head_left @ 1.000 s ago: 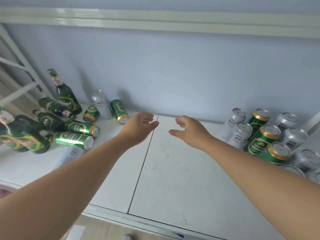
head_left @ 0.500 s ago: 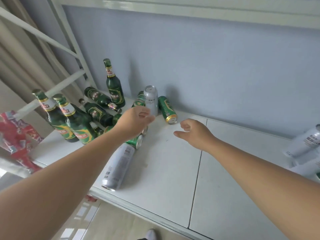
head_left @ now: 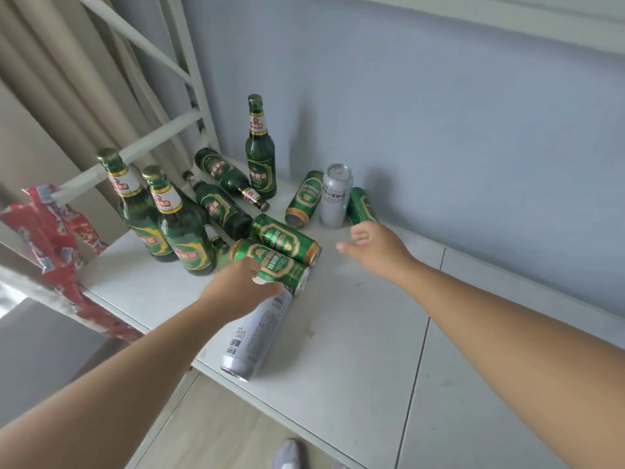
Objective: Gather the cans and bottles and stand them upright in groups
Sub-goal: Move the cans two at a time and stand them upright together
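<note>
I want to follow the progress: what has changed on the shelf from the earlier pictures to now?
The view swung left to the fallen pile. The left hand came down onto the nearest lying green can, fingers touching it but not yet closed around it. The right hand reached, open, toward the green can by the wall. The bottles and cans themselves did not move.

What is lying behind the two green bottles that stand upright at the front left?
Behind the two upright green bottles, two green bottles lie on their sides on the white table. A third small bottle neck shows beside them; its body is covered.
</note>
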Available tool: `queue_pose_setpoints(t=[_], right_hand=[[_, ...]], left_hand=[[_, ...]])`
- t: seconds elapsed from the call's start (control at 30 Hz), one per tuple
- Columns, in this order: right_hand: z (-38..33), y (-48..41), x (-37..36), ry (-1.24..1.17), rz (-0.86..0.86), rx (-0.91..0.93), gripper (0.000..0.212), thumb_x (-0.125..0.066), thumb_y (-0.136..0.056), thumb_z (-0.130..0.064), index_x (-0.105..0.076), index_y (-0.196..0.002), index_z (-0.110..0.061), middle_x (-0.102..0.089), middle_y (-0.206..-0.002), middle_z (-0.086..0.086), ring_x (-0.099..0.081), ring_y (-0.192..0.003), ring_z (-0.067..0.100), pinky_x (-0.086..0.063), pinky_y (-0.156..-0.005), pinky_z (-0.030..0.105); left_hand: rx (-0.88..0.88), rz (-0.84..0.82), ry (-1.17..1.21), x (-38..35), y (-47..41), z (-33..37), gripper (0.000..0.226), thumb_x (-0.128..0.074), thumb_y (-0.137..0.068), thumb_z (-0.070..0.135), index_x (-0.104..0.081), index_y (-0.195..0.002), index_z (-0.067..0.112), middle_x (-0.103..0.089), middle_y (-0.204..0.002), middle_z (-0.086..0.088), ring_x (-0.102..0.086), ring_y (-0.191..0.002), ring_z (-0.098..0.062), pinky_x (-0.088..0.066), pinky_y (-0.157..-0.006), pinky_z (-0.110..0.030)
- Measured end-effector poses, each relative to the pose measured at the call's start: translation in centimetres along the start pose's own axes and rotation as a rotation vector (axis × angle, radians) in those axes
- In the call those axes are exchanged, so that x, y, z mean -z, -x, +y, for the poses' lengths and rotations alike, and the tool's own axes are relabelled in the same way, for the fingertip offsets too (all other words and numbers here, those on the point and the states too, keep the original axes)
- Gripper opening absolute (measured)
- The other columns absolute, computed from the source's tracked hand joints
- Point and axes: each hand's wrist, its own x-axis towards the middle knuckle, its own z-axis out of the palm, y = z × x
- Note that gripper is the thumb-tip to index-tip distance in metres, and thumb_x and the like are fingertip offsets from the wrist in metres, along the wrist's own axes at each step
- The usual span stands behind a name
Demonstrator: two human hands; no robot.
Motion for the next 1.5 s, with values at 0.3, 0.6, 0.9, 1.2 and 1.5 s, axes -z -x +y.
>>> queue_pose_setpoints(t=[0.3, 0.6, 0.9, 1.2, 1.5], right_hand=[[-3.2, -6.9, 0.3, -0.125, 0.183, -0.045, 0.055, -0.076, -0.09, -0.034, -0.057, -0.129, 0.001, -0.063, -0.133, 0.021, -0.062, -0.117, 0.035, -0.049, -0.091, 0.041], [-3.8, -12.7, -2.0, -0.198, 0.245, -0.09, 0.07, -0.086, -0.073, -0.044, -0.057, -0.127, -0.012, -0.067, -0.122, 0.005, -0.066, -0.105, 0.025, -0.046, -0.074, 0.028], [-3.6, -13.1, -3.4, -0.226, 0.351, -0.098, 0.067, -0.085, -0.074, -0.044, -0.052, -0.124, -0.014, -0.062, -0.119, 0.003, -0.062, -0.103, 0.024, -0.05, -0.085, 0.033], [-2.9, -10.1, -2.9, -0.331, 0.422, -0.082, 0.061, -0.085, -0.072, -0.045, -0.06, -0.117, -0.012, -0.068, -0.11, 0.0, -0.067, -0.098, 0.021, -0.055, -0.083, 0.035], [-2.6, -5.9, -0.6, -0.298, 0.412, -0.025, 0.048, -0.085, -0.074, -0.042, -0.062, -0.108, -0.016, -0.066, -0.1, -0.005, -0.065, -0.092, 0.02, -0.045, -0.067, 0.027]], left_hand=[[0.148, -0.093, 0.038, -2.7, 1.6, -4.3, 0.084, -0.072, -0.08, 0.062, -0.043, -0.145, 0.017, -0.052, -0.142, 0.003, -0.06, -0.107, -0.016, -0.049, -0.089, -0.029], [0.207, -0.191, 0.018, -3.9, 4.4, -6.4, 0.083, -0.078, -0.069, 0.063, -0.049, -0.137, 0.026, -0.058, -0.126, 0.011, -0.06, -0.106, -0.013, -0.051, -0.091, -0.033], [0.232, -0.249, -0.067, -3.7, 5.5, -6.6, 0.054, -0.074, -0.068, 0.061, -0.057, -0.104, 0.024, -0.061, -0.097, 0.008, -0.062, -0.084, -0.011, -0.053, -0.069, -0.029], [0.156, -0.132, -0.085, -1.0, 4.9, -5.7, 0.059, -0.076, -0.064, 0.055, -0.059, -0.112, 0.026, -0.052, -0.107, 0.008, -0.06, -0.09, -0.012, -0.056, -0.076, -0.032], [-0.05, 0.047, -0.028, 2.8, 4.0, -2.0, 0.061, -0.081, -0.068, 0.052, -0.062, -0.12, 0.027, -0.046, -0.107, 0.006, -0.055, -0.089, -0.012, -0.054, -0.074, -0.03]])
